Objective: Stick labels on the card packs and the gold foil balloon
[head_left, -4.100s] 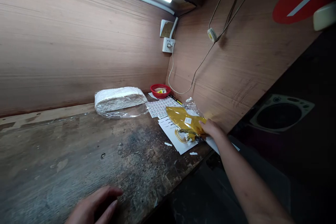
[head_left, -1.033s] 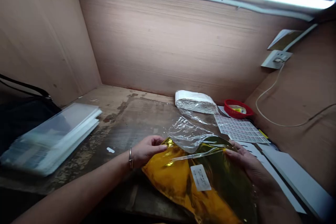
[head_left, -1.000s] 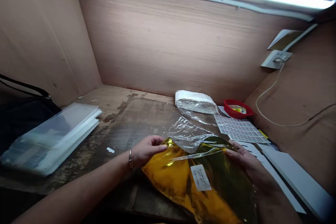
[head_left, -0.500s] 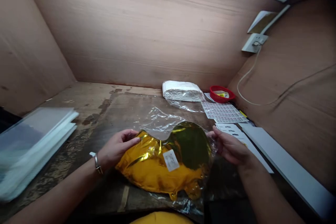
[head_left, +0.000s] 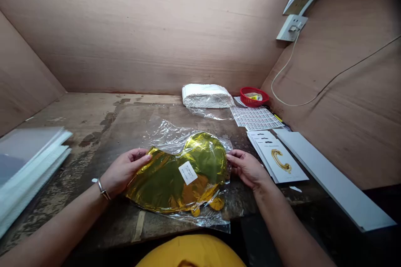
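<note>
A flat gold foil balloon [head_left: 169,190] lies in a clear plastic bag [head_left: 171,135] just above the tabletop, with a small white label [head_left: 188,172] on its front. My left hand [head_left: 127,170] pinches the upper left edge, thumb on top. At the right edge, my right hand [head_left: 246,167] grips bag and balloon between thumb and fingers. Loose clear film sticks out beyond the balloon at the top and at the lower right. On my left wrist is a metal bangle [head_left: 103,189].
Printed cards [head_left: 277,158] showing a gold C balloon lie at right, beside a long white board [head_left: 335,179]. Farther back are a label sheet [head_left: 255,117], a red basket [head_left: 266,98] and a stack of white packets [head_left: 206,96]. Plastic sleeves [head_left: 31,167] are piled at left.
The view has shifted, so everything sits further left and higher. My right hand now has its thumb over the balloon's right edge. The foil has tilted, and its reflections look darker.
</note>
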Available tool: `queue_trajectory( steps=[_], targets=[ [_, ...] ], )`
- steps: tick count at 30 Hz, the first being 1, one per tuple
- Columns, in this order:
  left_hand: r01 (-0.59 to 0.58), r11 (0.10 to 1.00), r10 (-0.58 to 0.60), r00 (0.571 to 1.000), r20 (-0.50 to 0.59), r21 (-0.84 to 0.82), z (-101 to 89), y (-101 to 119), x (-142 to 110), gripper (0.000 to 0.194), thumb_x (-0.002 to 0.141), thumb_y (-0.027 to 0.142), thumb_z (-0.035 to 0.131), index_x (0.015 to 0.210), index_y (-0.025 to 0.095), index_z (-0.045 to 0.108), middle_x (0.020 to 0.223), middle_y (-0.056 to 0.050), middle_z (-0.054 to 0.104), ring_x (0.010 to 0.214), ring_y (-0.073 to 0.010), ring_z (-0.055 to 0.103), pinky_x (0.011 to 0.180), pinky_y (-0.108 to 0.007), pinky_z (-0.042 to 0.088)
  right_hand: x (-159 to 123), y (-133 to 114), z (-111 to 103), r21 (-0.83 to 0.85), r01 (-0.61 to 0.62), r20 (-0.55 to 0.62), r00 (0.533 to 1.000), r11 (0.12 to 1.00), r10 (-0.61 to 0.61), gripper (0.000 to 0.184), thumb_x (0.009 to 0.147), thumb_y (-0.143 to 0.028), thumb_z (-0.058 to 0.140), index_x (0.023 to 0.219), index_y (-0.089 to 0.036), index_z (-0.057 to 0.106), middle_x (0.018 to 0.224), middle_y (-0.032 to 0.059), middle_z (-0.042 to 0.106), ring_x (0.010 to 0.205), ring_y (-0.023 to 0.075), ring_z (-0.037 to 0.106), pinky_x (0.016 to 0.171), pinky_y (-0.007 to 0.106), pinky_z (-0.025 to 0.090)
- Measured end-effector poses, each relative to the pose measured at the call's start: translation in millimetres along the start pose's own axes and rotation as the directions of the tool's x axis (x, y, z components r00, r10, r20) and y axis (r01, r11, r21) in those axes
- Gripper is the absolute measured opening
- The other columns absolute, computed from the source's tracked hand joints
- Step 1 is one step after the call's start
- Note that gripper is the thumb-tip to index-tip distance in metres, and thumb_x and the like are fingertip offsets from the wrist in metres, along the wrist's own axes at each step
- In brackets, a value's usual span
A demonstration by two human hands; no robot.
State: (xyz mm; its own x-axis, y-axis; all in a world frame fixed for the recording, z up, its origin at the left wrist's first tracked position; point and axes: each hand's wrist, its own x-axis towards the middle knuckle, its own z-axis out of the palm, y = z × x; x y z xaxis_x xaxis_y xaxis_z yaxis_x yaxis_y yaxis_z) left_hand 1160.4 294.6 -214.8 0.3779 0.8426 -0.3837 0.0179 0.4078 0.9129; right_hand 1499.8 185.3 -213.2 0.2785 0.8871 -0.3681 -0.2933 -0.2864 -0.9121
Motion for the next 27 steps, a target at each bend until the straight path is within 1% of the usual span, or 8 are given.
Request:
queue_trajectory(
  steps=[2,7,12,15,17,19,22,27],
  targets=[
    [0.006,1.0,-0.006,1.0,-0.007,0.002,1.3,2,-1,0.046,0.061,0.038,0.085,0.094,0.015,0.063,0.081,-0.004,0.071,0.067,-0.0164,0.066,0.062,-0.026,0.054,0,3,2,-0.027,0.052,-0.04,0.998,0.998,-0.053,0.013,0.079,-0.02,0.07,0.078,-0.013,0.06,0.064,-0.0053,0.061,0.054,0.0074,0.057,0.051,0.02,0.049],
    [-0.013,0.999,0.013,1.0,-0.012,0.042,3.1,5,-5,0.049,0.061,0.042,0.084,0.095,0.014,0.063,0.082,-0.005,0.071,0.072,-0.0198,0.068,0.066,-0.03,0.055,-4,5,8,-0.088,0.151,-0.069,0.985,0.985,-0.157,0.035,0.06,-0.038,0.084,0.072,-0.016,0.059,0.056,-0.0054,0.059,0.048,0.009,0.056,0.045,0.021,0.046],
    [-0.135,0.98,0.14,0.99,-0.026,0.144,-2.7,17,1,0.048,0.063,0.046,0.081,0.094,0.013,0.064,0.083,-0.007,0.071,0.075,-0.0228,0.068,0.068,-0.033,0.056,0,-14,15,-0.155,0.258,-0.028,0.964,0.954,-0.266,0.035,0.059,-0.038,0.083,0.079,-0.015,0.064,0.059,-0.0034,0.06,0.04,0.0058,0.048,0.036,0.018,0.037],
    [-0.293,0.926,0.314,0.948,-0.053,0.236,-11.5,43,9,0.049,0.064,0.05,0.079,0.097,0.016,0.065,0.089,-0.007,0.071,0.079,-0.0226,0.067,0.072,-0.033,0.055,-3,-40,22,-0.204,0.416,0.002,0.905,0.886,-0.424,0.027,0.068,-0.036,0.078,0.082,-0.017,0.067,0.064,-0.0023,0.064,0.041,0.0053,0.05,0.039,0.018,0.04],
    [-0.409,0.857,0.453,0.888,-0.078,0.315,-19.3,63,11,0.047,0.065,0.052,0.077,0.096,0.018,0.066,0.095,-0.006,0.071,0.088,-0.0238,0.066,0.079,-0.033,0.054,-10,-55,26,-0.243,0.534,0.037,0.839,0.81,-0.543,0.018,0.075,-0.034,0.073,0.084,-0.02,0.067,0.078,0.0003,0.069,0.06,0.0107,0.064,0.056,0.022,0.053],
    [-0.484,0.78,0.558,0.825,-0.091,0.398,-27.6,76,12,0.043,0.065,0.053,0.076,0.092,0.02,0.067,0.101,-0.006,0.07,0.097,-0.0265,0.064,0.086,-0.035,0.053,-18,-59,30,-0.316,0.645,0.106,0.753,0.696,-0.65,0.008,0.081,-0.029,0.068,0.085,-0.022,0.067,0.095,0.0023,0.072,0.087,0.0159,0.068,0.079,0.029,0.055],
    [-0.531,0.647,0.635,0.772,-0.003,0.547,-39.2,68,13,0.039,0.068,0.054,0.071,0.09,0.021,0.067,0.109,-0.008,0.069,0.108,-0.0303,0.061,0.094,-0.041,0.05,-21,-39,31,-0.452,0.734,0.273,0.655,0.507,-0.705,0.009,0.084,-0.019,0.062,0.089,-0.024,0.067,0.106,0.0037,0.072,0.1,0.0179,0.067,0.09,0.032,0.052],
    [-0.476,0.429,0.566,0.804,0.183,0.767,-62.1,13,18,0.022,0.073,0.041,0.062,0.083,0.022,0.07,0.109,-0.008,0.071,0.117,-0.0286,0.056,0.105,-0.044,0.041,-18,26,23,-0.565,0.737,0.496,0.663,0.372,-0.561,0.017,0.081,-0.011,0.058,0.086,-0.024,0.068,0.107,0.0045,0.073,0.099,0.0195,0.068,0.09,0.034,0.053]
  ],
)
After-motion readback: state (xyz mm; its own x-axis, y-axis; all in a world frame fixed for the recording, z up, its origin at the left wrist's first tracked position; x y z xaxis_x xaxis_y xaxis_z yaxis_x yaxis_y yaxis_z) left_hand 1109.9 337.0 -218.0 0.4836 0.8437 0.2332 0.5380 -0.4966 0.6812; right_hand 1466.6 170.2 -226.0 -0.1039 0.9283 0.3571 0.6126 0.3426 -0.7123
